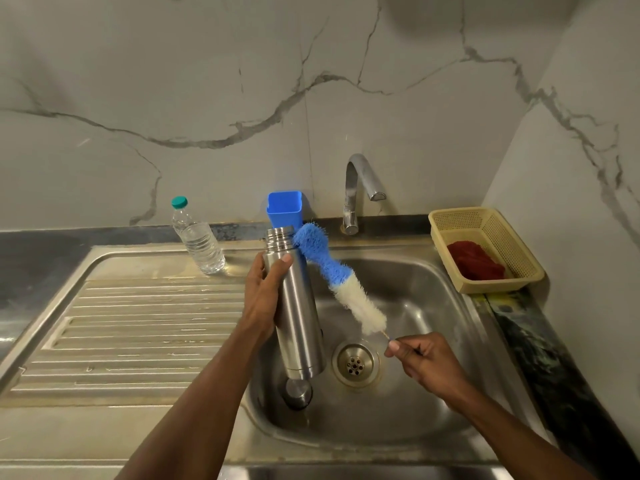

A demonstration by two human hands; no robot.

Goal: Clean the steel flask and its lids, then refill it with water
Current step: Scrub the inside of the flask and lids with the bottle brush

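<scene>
From the head view, the left hand (pixel 265 299) grips the open steel flask (pixel 294 303) upright over the sink (pixel 446 299) basin, while the right hand (pixel 427 358) pinches the thin handle of a blue-and-white bottle brush (pixel 332 275) whose tip lies just beside the flask's mouth — so the inside scrub looks barely begun, with rinsing and refilling yet to come. A steel lid (pixel 298 393) rests in the basin near its front edge, close to the drain (pixel 355 363). Around it — a water bottle (pixel 199 239) at the drainboard's back edge, a blue cup (pixel 284 207) and tap (pixel 356 192) behind, a basket (pixel 485 247) at the right against marbled walls.
</scene>
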